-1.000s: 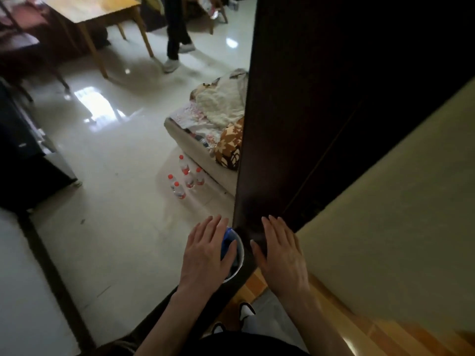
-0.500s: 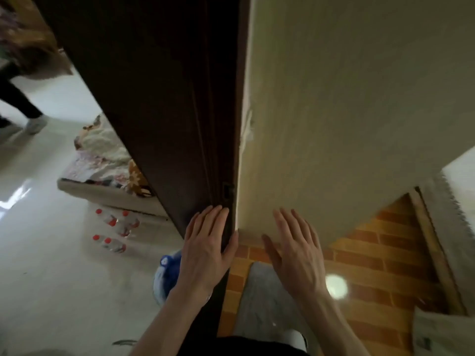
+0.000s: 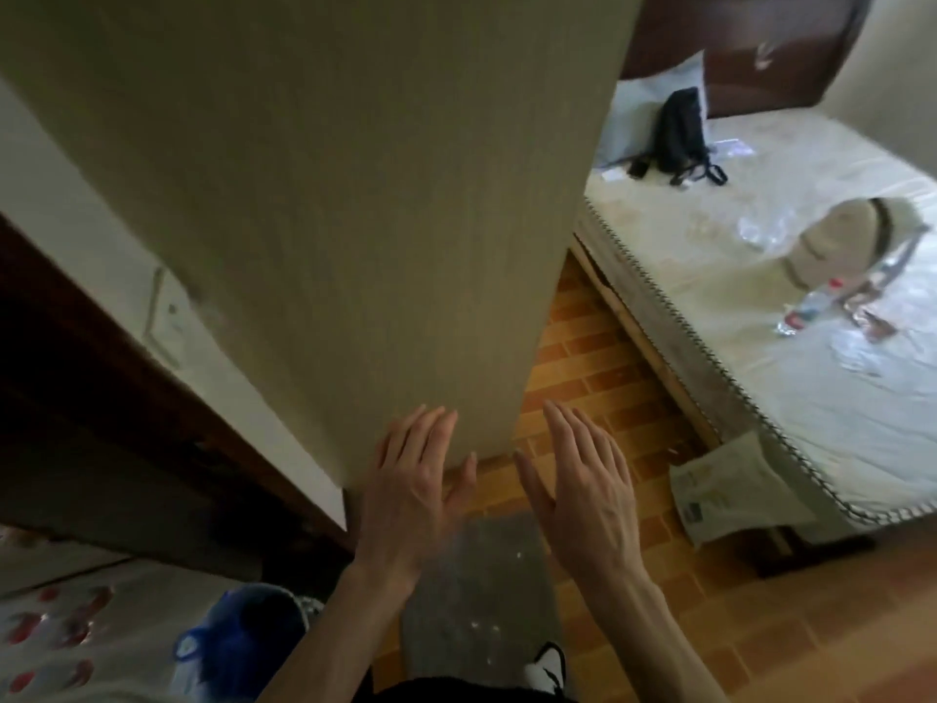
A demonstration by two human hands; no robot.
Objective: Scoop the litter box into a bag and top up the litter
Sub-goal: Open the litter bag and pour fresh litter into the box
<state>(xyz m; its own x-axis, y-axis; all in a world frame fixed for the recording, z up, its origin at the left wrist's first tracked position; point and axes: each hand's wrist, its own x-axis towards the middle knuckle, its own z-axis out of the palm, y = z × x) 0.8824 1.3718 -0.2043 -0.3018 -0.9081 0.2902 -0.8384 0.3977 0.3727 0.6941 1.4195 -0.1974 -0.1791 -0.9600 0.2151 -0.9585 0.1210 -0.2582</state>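
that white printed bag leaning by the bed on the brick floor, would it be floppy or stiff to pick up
The white printed bag is probably floppy: its sides look creased and it slumps against the bed. It may be fairly heavy for its size if full, since it stands bulged, though the contents are hidden. Its smooth surface could be a little slippery, so gripping the top edge seems safest.

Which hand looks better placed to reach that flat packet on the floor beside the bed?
Probably the right hand: open, empty, and nearer the packet. The left hand is beside the wall.

White litter bag (image 3: 712,496) leans against bed (image 3: 791,413).
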